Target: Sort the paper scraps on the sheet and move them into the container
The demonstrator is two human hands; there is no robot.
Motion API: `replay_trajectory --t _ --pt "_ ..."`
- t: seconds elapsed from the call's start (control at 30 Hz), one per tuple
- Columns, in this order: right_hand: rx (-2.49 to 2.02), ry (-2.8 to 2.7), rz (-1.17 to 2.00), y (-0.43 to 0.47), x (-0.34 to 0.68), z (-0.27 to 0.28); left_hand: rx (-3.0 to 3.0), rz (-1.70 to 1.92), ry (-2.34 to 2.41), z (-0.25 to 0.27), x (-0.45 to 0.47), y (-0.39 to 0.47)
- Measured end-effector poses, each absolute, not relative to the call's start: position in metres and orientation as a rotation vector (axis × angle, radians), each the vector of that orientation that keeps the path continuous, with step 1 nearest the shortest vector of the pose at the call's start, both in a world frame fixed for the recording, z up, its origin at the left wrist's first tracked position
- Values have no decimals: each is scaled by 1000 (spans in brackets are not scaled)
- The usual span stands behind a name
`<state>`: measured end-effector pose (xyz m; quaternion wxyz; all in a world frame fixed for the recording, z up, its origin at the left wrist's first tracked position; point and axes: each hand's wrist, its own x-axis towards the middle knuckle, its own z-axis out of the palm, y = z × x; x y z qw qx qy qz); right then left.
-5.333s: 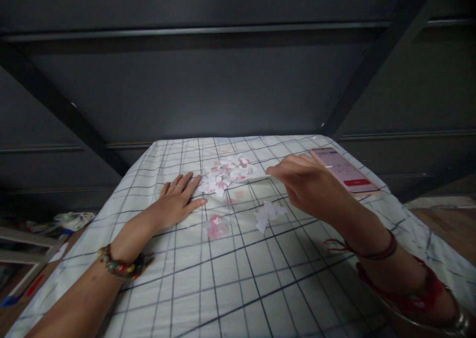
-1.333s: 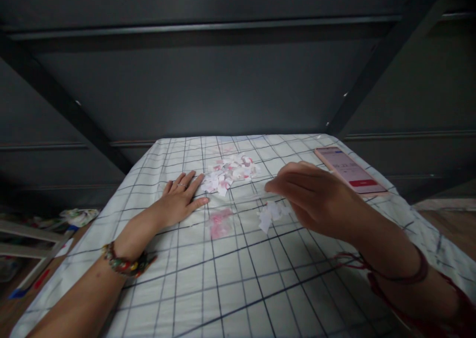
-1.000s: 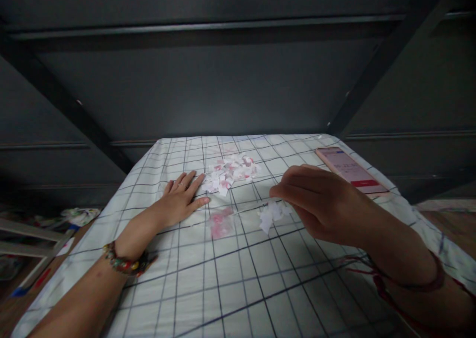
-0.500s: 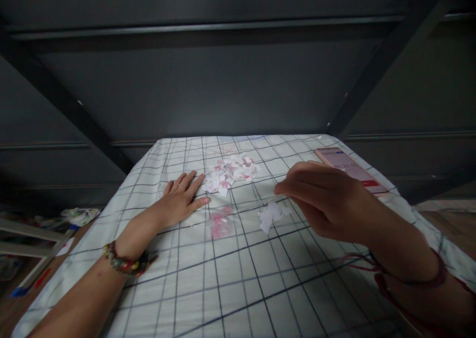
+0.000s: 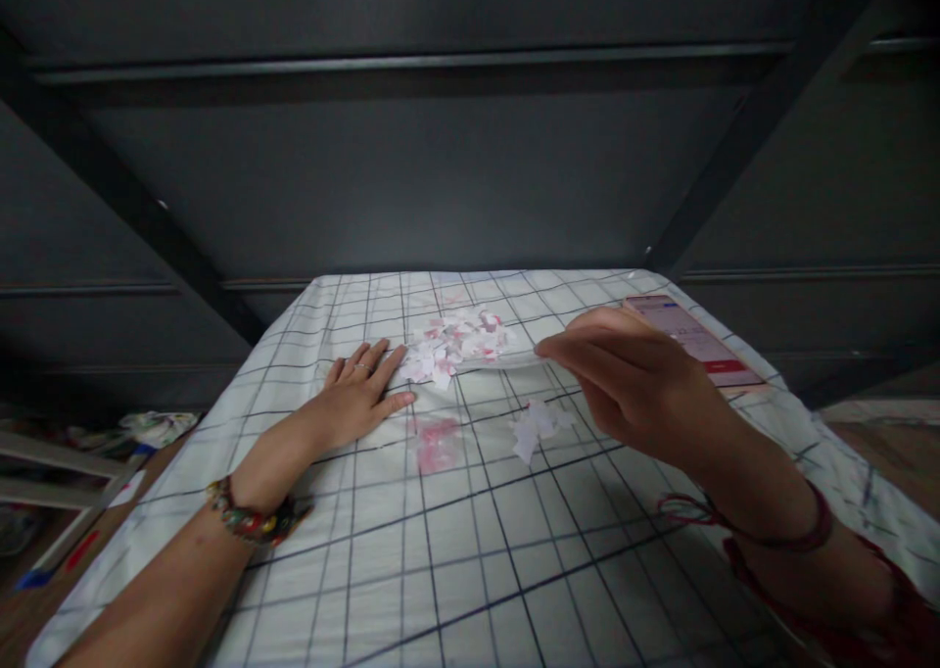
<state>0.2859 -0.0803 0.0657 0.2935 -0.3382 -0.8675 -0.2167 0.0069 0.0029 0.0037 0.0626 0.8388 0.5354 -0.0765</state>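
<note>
My left hand (image 5: 358, 394) lies flat on the checked cloth, fingers spread, its index fingertip beside a heap of torn paper scraps (image 5: 455, 340), white with pink-red parts. My right hand (image 5: 624, 369) is raised over the cloth, its fingers pinched on a thin, pale, see-through tool (image 5: 510, 360), perhaps tweezers. That tool points left, its blurred tip at the heap's right edge. Nearer to me lies a small group of pink scraps (image 5: 437, 445). Right of it is a small group of white scraps (image 5: 540, 425), below and left of my right hand.
A phone (image 5: 694, 340) with a lit screen lies at the right edge of the table, partly behind my right hand. The white checked cloth (image 5: 411, 570) covers the table. A dark panelled wall (image 5: 470, 178) stands behind it. A pale frame (image 5: 66, 497) is on the left.
My right hand has moved slightly left and away from me, taking the thin tool from above the white scraps to the heap's right edge. My left hand stays in place.
</note>
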Motion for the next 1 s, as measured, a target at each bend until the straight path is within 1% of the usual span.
replay_trajectory --t 0.3,0.5,0.63,0.8,1.0 --pt "-1069 -2405 -529 -68 278 51 2558 -200 1600 2 6 3" --pt "-1017 -2463 -523 -69 282 54 2600 -142 1572 0 2 5" --pt "-980 -2398 -544 -70 282 54 2568 -177 1593 0 3 4" --pt "-1001 -2489 -514 -70 280 53 2570 -195 1611 1 5 4" --pt "-994 -2405 -534 -70 286 55 2595 -158 1583 0 3 5"
